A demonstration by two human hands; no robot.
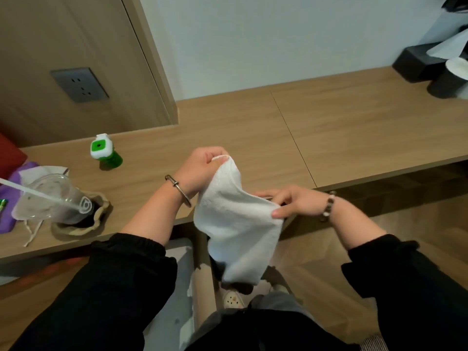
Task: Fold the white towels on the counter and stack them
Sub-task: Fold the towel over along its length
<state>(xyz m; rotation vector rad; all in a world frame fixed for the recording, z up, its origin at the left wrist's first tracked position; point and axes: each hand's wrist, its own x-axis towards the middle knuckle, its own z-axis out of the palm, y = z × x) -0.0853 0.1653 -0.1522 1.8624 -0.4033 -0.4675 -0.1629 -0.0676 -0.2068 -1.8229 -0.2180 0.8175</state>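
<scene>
My left hand (202, 165) pinches one corner of the white towel (235, 224), my right hand (291, 202) another; it hangs off the worktop (253, 127) edge. A loose pinch could drop it to the floor.

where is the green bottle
Head view, left side: the green bottle stands on the wooden counter, left of the left hand and beyond the clear plastic cup.

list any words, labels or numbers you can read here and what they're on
No text can be read.
Plastic cup: a white emblem, no legible letters.
Green bottle: a green square mark on its white cap, no words.
White towel: plain, no tag or print showing.
Small green item at the left edge: too small to read.
</scene>
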